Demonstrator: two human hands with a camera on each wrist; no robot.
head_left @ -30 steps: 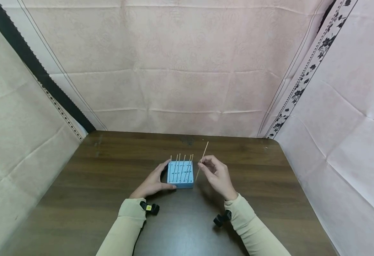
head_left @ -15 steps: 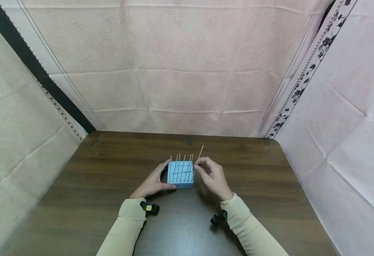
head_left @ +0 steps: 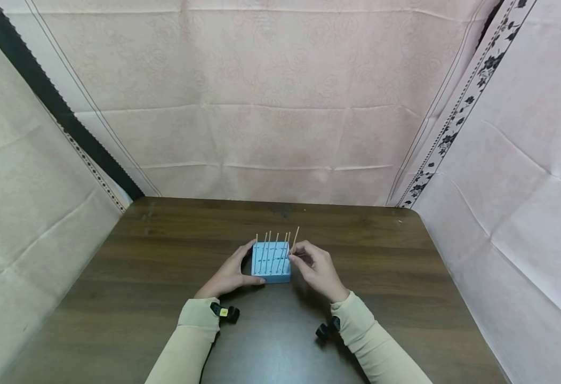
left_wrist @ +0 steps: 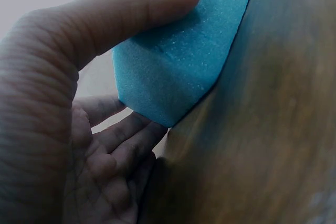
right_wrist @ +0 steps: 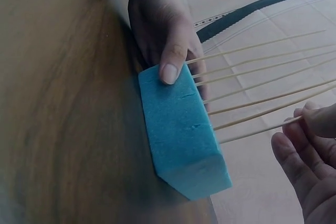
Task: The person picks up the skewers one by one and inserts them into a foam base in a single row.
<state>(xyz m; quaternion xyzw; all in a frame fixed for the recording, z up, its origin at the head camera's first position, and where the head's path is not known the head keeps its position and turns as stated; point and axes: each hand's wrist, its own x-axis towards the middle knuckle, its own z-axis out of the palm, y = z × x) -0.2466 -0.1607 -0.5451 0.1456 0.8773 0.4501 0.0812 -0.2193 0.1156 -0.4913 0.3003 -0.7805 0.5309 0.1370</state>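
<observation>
A light-blue foam block (head_left: pixel 271 278) sits on the table, with several thin wooden skewers (right_wrist: pixel 257 46) standing in its top in the right wrist view. My left hand (head_left: pixel 230 273) grips the block at its left side. The left thumb lies on the front face of the foam block (left_wrist: pixel 173 51) in the left wrist view, the fingers behind it. At the block's right end, my right hand (head_left: pixel 320 271) pinches another skewer (right_wrist: pixel 257 131) between thumb and fingers. That skewer's lower end meets the block's top; how deep it goes cannot be seen.
The dark brown wooden table (head_left: pixel 165 256) extends around the block. Pale cloth (head_left: pixel 271 106) hangs behind it and at both sides. Black wrist cameras (head_left: pixel 232 314) sit at both cuffs.
My right hand has moved left and a little down, bringing its skewer from beside the block to the block's right end. The left hand and block have stayed still.
</observation>
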